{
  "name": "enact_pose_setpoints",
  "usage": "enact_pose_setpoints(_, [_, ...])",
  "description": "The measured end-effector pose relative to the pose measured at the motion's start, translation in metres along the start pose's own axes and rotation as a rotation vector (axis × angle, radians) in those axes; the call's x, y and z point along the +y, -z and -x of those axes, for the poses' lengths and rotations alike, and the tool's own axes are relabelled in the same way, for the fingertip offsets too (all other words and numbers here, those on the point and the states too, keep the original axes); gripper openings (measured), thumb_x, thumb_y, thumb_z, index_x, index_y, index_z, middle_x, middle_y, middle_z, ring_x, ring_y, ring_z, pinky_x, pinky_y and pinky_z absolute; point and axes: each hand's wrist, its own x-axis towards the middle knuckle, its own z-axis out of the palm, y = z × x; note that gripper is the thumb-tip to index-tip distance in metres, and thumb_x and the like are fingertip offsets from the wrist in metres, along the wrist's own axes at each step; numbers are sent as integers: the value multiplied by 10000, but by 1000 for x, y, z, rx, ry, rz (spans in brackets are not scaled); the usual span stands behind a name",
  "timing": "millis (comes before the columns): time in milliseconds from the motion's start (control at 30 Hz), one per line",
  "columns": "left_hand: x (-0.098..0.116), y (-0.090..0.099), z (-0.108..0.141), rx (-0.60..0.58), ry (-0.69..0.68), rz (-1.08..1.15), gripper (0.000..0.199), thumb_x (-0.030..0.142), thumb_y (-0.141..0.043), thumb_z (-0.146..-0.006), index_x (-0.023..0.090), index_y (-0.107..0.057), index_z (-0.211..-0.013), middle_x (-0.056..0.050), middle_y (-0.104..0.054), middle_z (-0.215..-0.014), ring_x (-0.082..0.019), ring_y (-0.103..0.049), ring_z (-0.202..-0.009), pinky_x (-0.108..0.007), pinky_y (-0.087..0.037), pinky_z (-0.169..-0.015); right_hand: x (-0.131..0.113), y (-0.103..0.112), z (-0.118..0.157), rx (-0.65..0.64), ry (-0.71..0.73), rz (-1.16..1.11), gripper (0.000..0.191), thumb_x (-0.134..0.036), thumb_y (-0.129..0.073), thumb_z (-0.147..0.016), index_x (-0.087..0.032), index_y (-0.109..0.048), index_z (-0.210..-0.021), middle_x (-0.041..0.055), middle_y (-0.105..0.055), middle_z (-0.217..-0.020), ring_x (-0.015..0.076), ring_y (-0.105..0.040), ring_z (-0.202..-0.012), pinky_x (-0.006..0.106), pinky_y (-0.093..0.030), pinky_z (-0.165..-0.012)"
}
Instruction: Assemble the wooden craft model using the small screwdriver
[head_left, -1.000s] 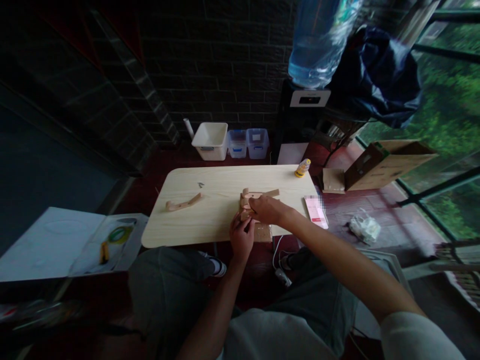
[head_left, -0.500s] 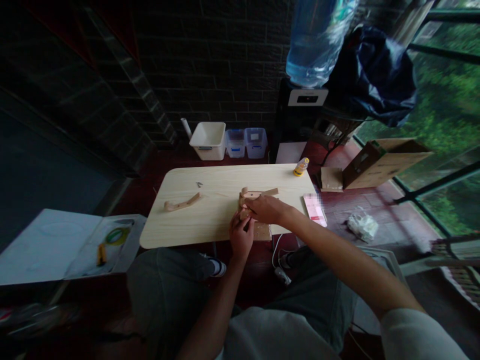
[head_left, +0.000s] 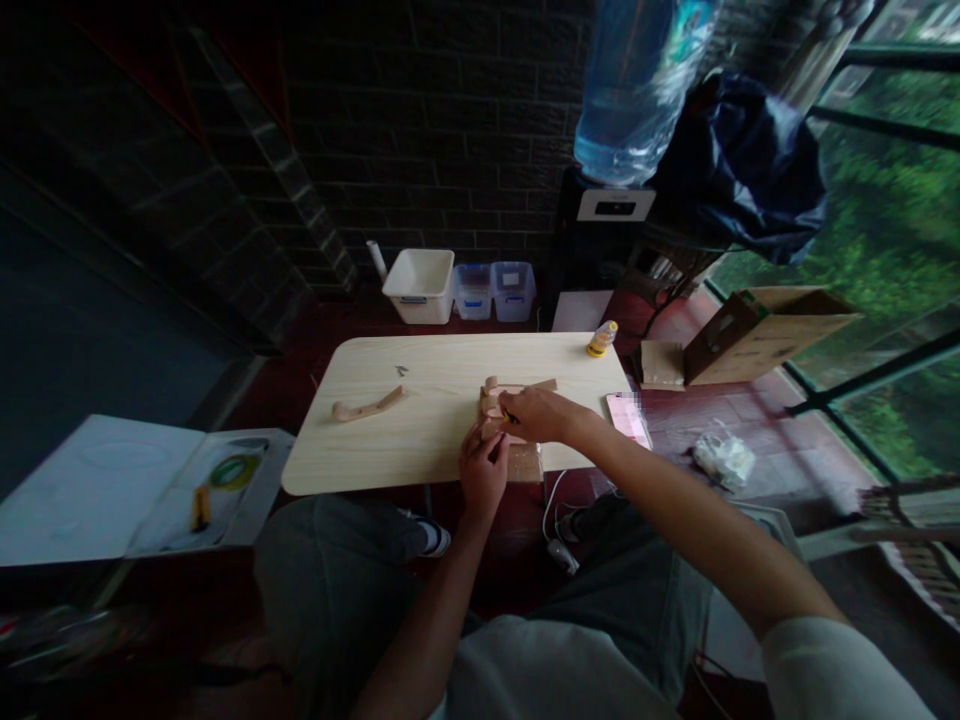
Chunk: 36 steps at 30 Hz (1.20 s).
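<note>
On the pale table point(head_left: 420, 450) lie several brown wooden pieces point(head_left: 492, 384), gathered under and beside my hands. My left hand point(head_left: 484, 465) is closed on the near edge of a wooden part point(head_left: 491, 427) and steadies it. Above it, my right hand point(head_left: 536, 412) grips a small tool with a yellow and black handle point(head_left: 511, 416); its kind and tip are hidden by the fingers. A flat brown board point(head_left: 525, 464) juts past the table's near edge. Farther left rests a separate curved wooden piece point(head_left: 369, 405) with dark holes.
Small dark metal bits point(head_left: 401, 370) lie near the far left of the table. A yellow-capped bottle point(head_left: 601, 339) and a pink-screened phone point(head_left: 627, 418) are on the right side. Behind are plastic bins point(head_left: 472, 293) and a water dispenser point(head_left: 615, 207). An open white case point(head_left: 247, 495) stands left.
My right hand has shifted slightly, so the tool's yellow and black handle now shows. My left hand stays on the wooden part. The whole view has moved a little.
</note>
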Motion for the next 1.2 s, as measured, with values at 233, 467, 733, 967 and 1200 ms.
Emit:
enact_pose_setpoints(233, [1,0,0,-4,-6,1,201,322,-620,-939,222,-771,-1027,-131,-705,-1224,-275,-585,-1265,-461,-489,-1064,-9,3,4,58,66,30,305,-256,-454,-1019,-122,-534,-1282,196,-692,-1243,250,-699,-1061,320,-496,-839])
enact_pose_setpoints(467, [2,0,0,7,-6,0,203,338,-633,-936,216,-776,-1011,-129,-730,-1159,-276,-601,-1248,-454,-498,-1057,-6,1,0,31,50,42,298,-289,-437,-1030,-93,-533,-1233,216,-702,-1212,267,-695,-1091,332,-512,-867])
enact_pose_setpoints(733, [5,0,-1,26,-11,-6,189,338,-649,-929,220,-780,-997,-133,-728,-1175,-277,-616,-1228,-458,-499,-1056,-5,-3,-1,22,-39,17,359,-330,-445,-1030,-89,-527,-1284,209,-724,-1165,287,-704,-1079,359,-518,-871])
enact_pose_setpoints(967, [0,-2,0,13,-7,-20,180,303,-642,-924,219,-779,-1006,-127,-722,-1195,-282,-600,-1255,-459,-497,-1059,-7,-1,2,34,-43,13,340,-310,-468,-1004,-124,-533,-1282,198,-727,-1154,292,-711,-1057,357,-524,-835])
enact_pose_setpoints(1200, [1,-2,0,14,6,-25,193,323,-641,-924,215,-777,-1009,-143,-713,-1206,-288,-607,-1242,-467,-502,-1052,-6,-3,0,32,-25,26,356,-268,-477,-990,-101,-532,-1300,206,-721,-1173,291,-701,-1089,363,-518,-867])
